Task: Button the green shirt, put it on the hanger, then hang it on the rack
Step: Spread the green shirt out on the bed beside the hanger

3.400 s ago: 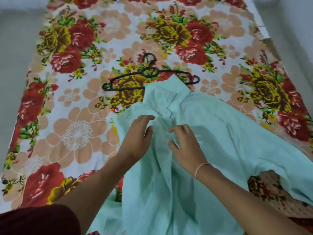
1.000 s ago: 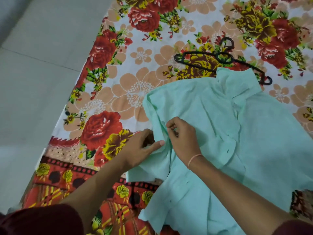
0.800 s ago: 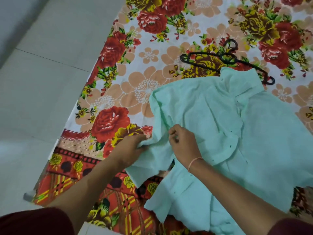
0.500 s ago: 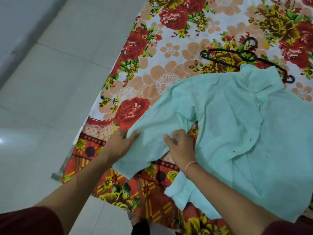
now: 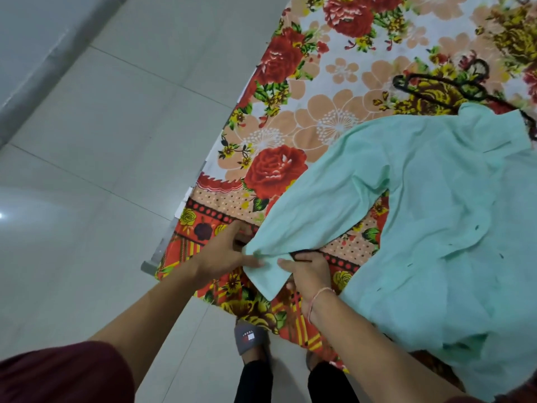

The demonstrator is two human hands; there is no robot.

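The light green shirt lies spread on the flowered bed sheet, collar toward the far right, one sleeve stretched toward me. My left hand pinches the left side of the sleeve's cuff. My right hand grips the cuff's right side, its fingers partly under the cloth. A black hanger lies on the sheet beyond the collar, its right end hidden by the shirt.
The flowered sheet covers a bed whose near left corner sits by my hands. Pale floor tiles fill the left. My slippered foot stands at the bed's edge. No rack is in view.
Both hands have slid from the shirt's front down the left sleeve to its cuff and pulled the sleeve out straight. The view has swung left toward the floor.
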